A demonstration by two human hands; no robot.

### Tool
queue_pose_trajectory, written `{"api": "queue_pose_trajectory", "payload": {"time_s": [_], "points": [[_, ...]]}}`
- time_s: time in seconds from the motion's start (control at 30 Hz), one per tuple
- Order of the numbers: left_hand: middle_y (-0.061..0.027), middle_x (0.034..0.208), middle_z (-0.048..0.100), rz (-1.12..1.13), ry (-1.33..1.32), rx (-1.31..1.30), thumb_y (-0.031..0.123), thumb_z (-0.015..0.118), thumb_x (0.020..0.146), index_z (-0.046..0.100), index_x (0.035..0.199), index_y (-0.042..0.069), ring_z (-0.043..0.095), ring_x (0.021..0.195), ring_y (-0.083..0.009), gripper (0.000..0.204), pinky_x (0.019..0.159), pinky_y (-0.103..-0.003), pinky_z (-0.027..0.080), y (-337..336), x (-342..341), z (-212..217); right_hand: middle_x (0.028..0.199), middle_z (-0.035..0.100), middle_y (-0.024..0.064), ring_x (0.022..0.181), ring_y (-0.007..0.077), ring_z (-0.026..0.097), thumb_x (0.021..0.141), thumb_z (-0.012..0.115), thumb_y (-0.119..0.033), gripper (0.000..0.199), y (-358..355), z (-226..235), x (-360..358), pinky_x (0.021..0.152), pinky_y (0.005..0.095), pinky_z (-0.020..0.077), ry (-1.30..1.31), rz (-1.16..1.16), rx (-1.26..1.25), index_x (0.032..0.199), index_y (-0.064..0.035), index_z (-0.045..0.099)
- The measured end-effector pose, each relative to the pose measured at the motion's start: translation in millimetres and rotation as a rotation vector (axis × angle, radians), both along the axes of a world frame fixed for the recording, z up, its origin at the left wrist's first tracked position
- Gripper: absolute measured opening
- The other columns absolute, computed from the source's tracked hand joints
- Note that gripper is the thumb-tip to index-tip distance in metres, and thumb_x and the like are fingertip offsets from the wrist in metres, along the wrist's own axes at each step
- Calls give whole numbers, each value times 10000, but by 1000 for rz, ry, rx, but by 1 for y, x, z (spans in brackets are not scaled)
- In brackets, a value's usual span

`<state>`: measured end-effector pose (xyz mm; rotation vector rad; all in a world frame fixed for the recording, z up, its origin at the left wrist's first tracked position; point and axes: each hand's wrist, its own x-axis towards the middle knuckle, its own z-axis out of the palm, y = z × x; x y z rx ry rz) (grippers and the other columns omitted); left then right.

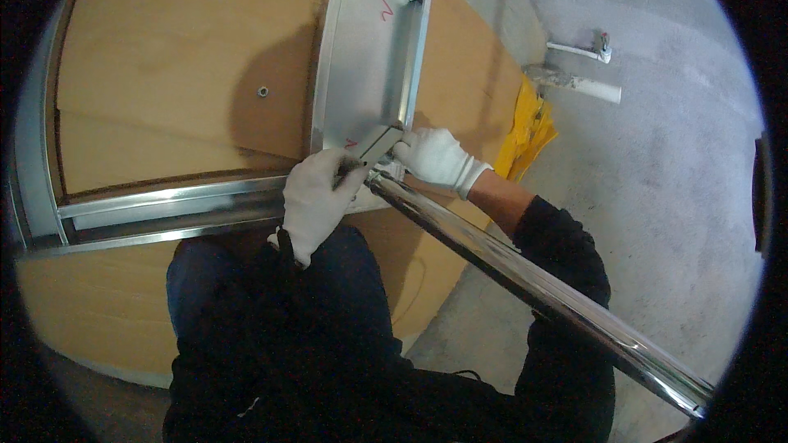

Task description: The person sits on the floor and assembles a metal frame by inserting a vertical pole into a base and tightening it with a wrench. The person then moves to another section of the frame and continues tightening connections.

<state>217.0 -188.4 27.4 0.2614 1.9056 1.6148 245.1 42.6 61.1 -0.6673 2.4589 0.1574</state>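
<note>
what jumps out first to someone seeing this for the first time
A long shiny tube runs from the lower right up to the centre, where two white-gloved hands meet at its end: the left hand and the right hand, against a small metal bracket. Above them a folded metal panel lies on brown cardboard, and a yellow rag sits on the grey floor to the right.

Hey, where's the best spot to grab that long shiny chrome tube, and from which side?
Probably mid-length on the long shiny chrome tube, from above. It runs diagonally over the grey concrete floor with that stretch bare; its upper end is crowded by the white-gloved left hand, the white-gloved right hand and the folded sheet-metal channel.
</note>
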Motion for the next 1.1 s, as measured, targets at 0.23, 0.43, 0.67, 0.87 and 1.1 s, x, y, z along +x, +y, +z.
{"api": "queue_pose_trajectory", "payload": {"time_s": [0.23, 0.43, 0.67, 0.87, 1.1], "points": [[-137, 800, 645, -4, -14, -4, 228, 645, 814, 645, 857, 39, 626, 787, -317, 193, 714, -394, 479, -1, -1, 0, 768, 585, 131, 701, 330, 609, 729, 578, -198, 180, -4, -11, 21, 594, 436, 490, 99, -254, -52, 841, -59, 552], [-143, 822, 647, -12, 20, -12, 227, 649, 810, 649, 885, 42, 631, 813, -313, 200, 715, -401, 481, -5, 1, -2, 792, 594, 141, 711, 345, 608, 732, 607, -237, 220, -6, -15, 27, 599, 447, 482, 81, -338, -21, 860, -64, 562], [-142, 889, 667, -19, -50, 7, 259, 617, 836, 649, 956, 50, 644, 844, -300, 243, 741, -364, 492, -8, -3, -3, 781, 594, 117, 687, 331, 623, 771, 561, -189, 127, -9, -14, 34, 545, 435, 496, 177, -322, -1, 814, -71, 542], [-132, 910, 671, 55, 31, -56, 277, 603, 847, 641, 975, 44, 649, 853, -268, 269, 753, -337, 489, -20, 1, -20, 786, 616, 140, 741, 335, 637, 764, 568, -191, 151, -10, 26, -4, 591, 442, 511, 242, -196, 185, 857, -72, 584], [-118, 932, 664, 130, -91, 64, 238, 604, 861, 622, 1002, 10, 626, 864, -204, 269, 790, -307, 471, -43, 7, -8, 769, 623, 113, 669, 241, 590, 848, 580, -273, 291, -11, 42, 140, 601, 333, 469, -134, -969, -300, 1027, -48, 623]]}}
